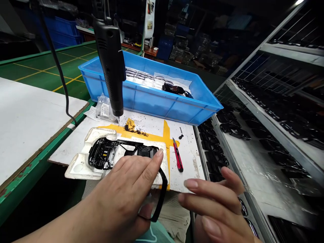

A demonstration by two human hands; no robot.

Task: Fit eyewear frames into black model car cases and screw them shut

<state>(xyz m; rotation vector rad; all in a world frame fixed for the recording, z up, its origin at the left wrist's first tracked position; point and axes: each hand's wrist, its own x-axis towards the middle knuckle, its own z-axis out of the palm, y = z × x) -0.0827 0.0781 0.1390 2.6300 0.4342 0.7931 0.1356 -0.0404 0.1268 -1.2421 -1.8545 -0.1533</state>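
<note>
In the middle, my left hand [131,189] is closed on a curved black-edged clear piece [163,195], gripped between thumb and fingers. The same hand partly covers a black model car body [101,153], which lies in a worn white foam cradle [78,167]. At lower right, my right hand [217,209] is open, its fingers apart and nothing visible in them. A black electric screwdriver [111,67] hangs bit-down beyond the car body. To the right of the cradle lies a red utility knife [178,155].
Small black screws [130,127] are scattered on the taped white board [141,118]. Behind stands a blue bin [157,101] holding glossy dark parts. A plastic bag [104,109] lies near the screwdriver tip. Racks of black car bodies [234,131] line the right side.
</note>
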